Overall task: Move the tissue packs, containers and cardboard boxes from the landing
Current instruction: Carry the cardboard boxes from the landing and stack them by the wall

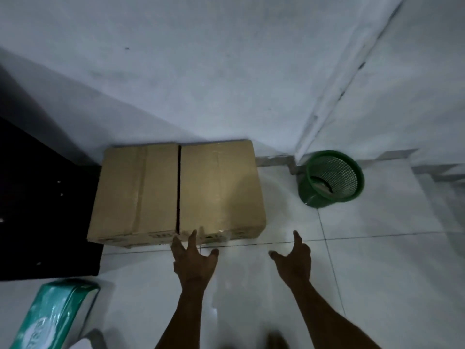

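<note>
Two brown cardboard boxes stand side by side on the white tiled floor against the wall: a left box (pixel 136 192) and a right box (pixel 219 187), with a dark gap between them. My left hand (pixel 193 260) is stretched out, fingers spread, its fingertips at the lower front edge of the right box. Apart from the boxes, my right hand (pixel 294 258) hovers over the floor below that box's right corner, fingers spread and holding nothing. A green tissue pack (pixel 55 316) lies at the bottom left.
A green mesh waste basket (pixel 332 178) lies tipped in the wall corner to the right of the boxes. A black piece of furniture (pixel 37 202) stands directly left of the boxes. White wall rises behind them. Open tiled floor spreads to the right and front.
</note>
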The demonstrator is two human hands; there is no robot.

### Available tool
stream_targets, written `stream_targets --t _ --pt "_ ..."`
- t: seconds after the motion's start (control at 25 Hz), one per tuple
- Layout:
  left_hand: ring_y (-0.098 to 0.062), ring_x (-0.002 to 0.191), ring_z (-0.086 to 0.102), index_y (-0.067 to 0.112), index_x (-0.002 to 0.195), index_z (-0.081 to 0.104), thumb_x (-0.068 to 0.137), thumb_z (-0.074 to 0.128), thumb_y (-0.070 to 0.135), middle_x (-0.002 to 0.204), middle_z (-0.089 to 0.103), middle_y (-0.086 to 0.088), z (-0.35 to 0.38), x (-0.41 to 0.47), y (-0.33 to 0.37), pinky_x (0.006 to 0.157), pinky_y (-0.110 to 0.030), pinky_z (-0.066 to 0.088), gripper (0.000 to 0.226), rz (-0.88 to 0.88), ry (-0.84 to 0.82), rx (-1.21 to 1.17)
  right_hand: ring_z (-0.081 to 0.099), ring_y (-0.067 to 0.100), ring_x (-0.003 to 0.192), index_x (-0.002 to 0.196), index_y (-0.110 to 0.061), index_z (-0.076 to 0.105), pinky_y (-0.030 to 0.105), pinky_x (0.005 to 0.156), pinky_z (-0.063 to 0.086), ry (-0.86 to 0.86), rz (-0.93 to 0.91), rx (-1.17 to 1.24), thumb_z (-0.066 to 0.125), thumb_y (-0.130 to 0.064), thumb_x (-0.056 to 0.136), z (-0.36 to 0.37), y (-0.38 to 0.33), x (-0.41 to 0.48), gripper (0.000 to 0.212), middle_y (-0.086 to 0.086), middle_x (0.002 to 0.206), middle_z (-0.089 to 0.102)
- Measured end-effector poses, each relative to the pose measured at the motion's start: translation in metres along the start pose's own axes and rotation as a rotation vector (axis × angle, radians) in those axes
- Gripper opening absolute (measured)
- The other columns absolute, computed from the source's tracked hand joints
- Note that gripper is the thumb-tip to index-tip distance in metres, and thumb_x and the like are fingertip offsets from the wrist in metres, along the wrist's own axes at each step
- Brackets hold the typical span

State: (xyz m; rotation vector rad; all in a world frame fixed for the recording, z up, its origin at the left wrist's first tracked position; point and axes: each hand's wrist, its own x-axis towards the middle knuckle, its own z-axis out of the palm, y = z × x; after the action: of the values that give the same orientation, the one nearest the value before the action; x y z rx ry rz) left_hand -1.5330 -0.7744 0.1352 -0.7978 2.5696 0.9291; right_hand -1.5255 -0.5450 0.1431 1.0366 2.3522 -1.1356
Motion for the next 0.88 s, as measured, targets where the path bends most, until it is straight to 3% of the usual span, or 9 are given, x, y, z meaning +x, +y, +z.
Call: stream_targets --t 0.16,0.36,0.48,0.6,0.88 --pt "-0.03 0.151 -0.003 0.031 0.152 0.028 0.08 0.069 0.052 0.163 0.001 -0.013 0.0 -0.075 0.05 0.117 -0.051 0.023 0.086 0.13 -0.142 0.199 0.04 0.041 0.134 0.155 -0.025 0.02 0.047 0.106 0.04 0.031 0.033 0.086 0.078 -0.03 0.079 -0.072 0.026 -0.045 0.095 0.022 0.152 0.029" --pt "-0.029 0.151 -0.01 0.034 0.154 0.021 0.083 0.066 0.052 0.164 -0.007 -0.012 0.037 -0.257 0.196 0.12 -0.052 0.013 0.086 0.52 -0.365 0.335 0.031 0.036 0.141 0.155 -0.022 0.023 0.044 0.112 0.031 0.261 0.059 0.261 0.075 -0.025 0.082 -0.283 0.101 -0.112 0.089 0.021 0.156 0.023" --pt "-0.029 0.151 -0.007 0.033 0.154 0.023 0.082 0.066 0.052 0.164 -0.002 -0.012 0.085 -0.397 0.29 0.117 -0.052 0.017 0.086 0.755 -0.393 0.353 0.042 0.037 0.132 0.153 -0.017 0.027 0.04 0.108 0.034 0.438 0.071 0.324 0.076 -0.022 0.082 -0.432 0.193 -0.166 0.087 0.025 0.152 0.029" --pt "-0.027 0.151 -0.006 0.033 0.154 0.024 0.082 0.068 0.05 0.164 0.0 -0.012 0.151 -0.59 0.36 0.116 -0.054 0.019 0.086 0.921 -0.491 0.32 0.037 0.035 0.136 0.153 -0.014 0.028 0.039 0.108 0.034 0.605 0.141 0.365 0.075 -0.023 0.081 -0.583 0.328 -0.25 0.086 0.024 0.15 0.033" --pt "-0.027 0.151 0.004 0.031 0.151 0.03 0.08 0.072 0.047 0.163 0.008 -0.011 0.305 -1.024 0.428 0.118 -0.05 0.022 0.084 1.236 -0.852 0.318 0.051 0.033 0.12 0.151 -0.016 0.03 0.035 0.098 0.041 0.967 0.384 0.504 0.072 -0.023 0.084 -0.846 0.616 -0.459 0.079 0.018 0.141 0.041"
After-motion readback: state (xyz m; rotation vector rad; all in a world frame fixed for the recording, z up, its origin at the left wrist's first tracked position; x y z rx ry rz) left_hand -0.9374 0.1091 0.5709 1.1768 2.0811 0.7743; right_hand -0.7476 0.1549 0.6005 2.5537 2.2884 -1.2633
